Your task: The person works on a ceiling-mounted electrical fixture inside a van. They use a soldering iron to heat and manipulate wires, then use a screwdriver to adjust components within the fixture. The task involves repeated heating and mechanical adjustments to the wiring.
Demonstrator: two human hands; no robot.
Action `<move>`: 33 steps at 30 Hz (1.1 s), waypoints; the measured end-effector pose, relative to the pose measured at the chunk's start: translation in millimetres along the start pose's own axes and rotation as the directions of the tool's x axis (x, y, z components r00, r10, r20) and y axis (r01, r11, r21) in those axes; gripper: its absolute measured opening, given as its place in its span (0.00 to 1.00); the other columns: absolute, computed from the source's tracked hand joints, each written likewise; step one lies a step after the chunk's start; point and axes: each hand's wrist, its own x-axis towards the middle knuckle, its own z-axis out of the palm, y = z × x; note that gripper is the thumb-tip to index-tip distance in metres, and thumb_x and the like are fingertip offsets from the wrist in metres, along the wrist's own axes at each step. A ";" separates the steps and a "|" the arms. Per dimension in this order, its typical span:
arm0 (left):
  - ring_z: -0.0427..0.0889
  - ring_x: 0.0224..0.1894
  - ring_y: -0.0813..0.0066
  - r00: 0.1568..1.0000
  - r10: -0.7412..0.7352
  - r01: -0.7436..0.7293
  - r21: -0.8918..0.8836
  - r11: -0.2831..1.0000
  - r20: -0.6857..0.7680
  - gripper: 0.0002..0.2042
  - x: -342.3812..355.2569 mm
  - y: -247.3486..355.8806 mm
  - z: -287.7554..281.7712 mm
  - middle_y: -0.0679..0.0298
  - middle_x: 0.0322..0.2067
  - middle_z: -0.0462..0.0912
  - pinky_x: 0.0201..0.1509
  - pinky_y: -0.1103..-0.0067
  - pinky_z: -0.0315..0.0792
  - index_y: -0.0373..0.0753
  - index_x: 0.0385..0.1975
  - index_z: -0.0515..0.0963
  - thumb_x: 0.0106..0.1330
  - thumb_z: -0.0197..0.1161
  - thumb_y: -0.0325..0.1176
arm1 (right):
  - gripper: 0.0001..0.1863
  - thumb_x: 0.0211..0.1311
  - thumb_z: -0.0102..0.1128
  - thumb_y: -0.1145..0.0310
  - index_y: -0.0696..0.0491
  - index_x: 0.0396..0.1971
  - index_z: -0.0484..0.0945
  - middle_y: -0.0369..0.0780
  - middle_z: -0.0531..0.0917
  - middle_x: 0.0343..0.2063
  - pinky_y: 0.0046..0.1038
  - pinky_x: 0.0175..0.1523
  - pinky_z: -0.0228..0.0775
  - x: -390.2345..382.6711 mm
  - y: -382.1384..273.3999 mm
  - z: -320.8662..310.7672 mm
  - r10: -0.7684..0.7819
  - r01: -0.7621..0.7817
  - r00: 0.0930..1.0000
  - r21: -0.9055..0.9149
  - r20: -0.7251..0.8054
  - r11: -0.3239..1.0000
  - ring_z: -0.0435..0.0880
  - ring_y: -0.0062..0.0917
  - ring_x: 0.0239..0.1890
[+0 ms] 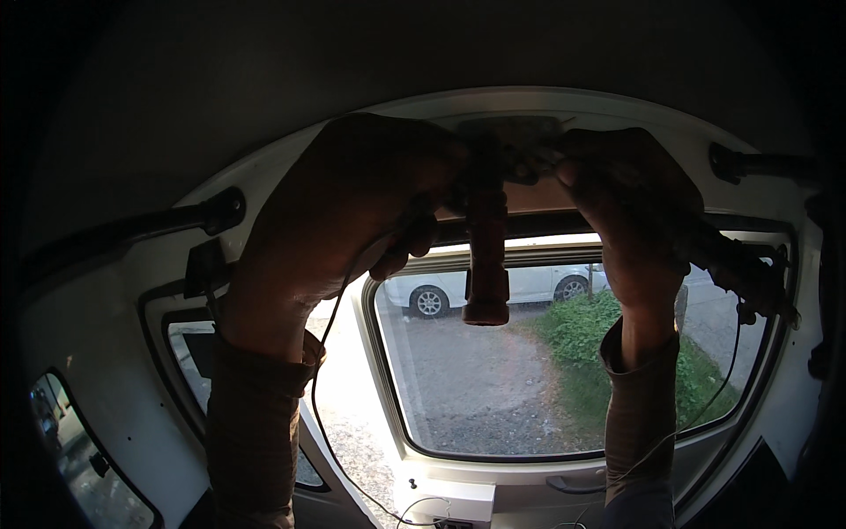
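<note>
Both my hands are raised to the panel above the rear door window, dark against the light. My left hand (pixel 379 189) is closed, its fingertips at a small fitting; what they grip is lost in shadow. Beside those fingertips a dark red, ribbed, flashlight-shaped cylinder (pixel 487 264) hangs straight down, its wider end lowest. From the right, my right hand (pixel 630 198) is closed around a dark, long tool (pixel 740 269) that sticks out past the wrist side. Its fingertips meet pale small parts (pixel 526 159) at the fitting. A thin wire (pixel 322 370) runs down beside my left forearm.
A black grab bar (pixel 132 225) juts out at the left, another (pixel 767 166) at the right. Below is the door window (pixel 493 388), with a white car (pixel 520 286) and a bush outside. A second wire (pixel 705 406) dangles by my right forearm. A white box-like ledge (pixel 454 501) lies low.
</note>
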 end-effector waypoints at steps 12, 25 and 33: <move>0.71 0.09 0.85 0.998 0.047 -0.041 0.119 0.992 -0.050 0.17 -0.1 -3.7 5.0 0.66 0.14 0.77 0.11 0.87 0.61 0.32 0.33 0.81 0.76 0.61 0.43 | 0.07 0.66 0.68 0.71 0.53 0.42 0.88 0.37 0.89 0.35 0.24 0.39 0.80 -9.2 8.3 -3.8 -0.278 0.302 0.953 -0.503 0.125 0.810 0.87 0.20 0.34; 0.70 0.10 0.86 0.997 0.053 -0.043 0.145 0.988 -0.064 0.16 -6.2 -14.4 -7.0 0.66 0.16 0.78 0.12 0.86 0.62 0.31 0.43 0.82 0.77 0.59 0.41 | 0.07 0.68 0.68 0.69 0.55 0.41 0.87 0.38 0.88 0.35 0.22 0.35 0.80 -10.8 10.9 -0.1 -0.129 0.129 0.992 -0.195 0.012 0.972 0.88 0.19 0.31; 0.71 0.08 0.85 0.994 0.011 0.008 0.173 0.985 -0.108 0.15 -3.7 -8.2 -2.5 0.66 0.12 0.76 0.10 0.86 0.62 0.30 0.39 0.81 0.76 0.60 0.40 | 0.09 0.68 0.69 0.68 0.58 0.40 0.86 0.38 0.89 0.31 0.23 0.36 0.80 -9.4 8.9 1.0 -0.096 0.093 0.995 -0.230 0.001 0.969 0.88 0.20 0.29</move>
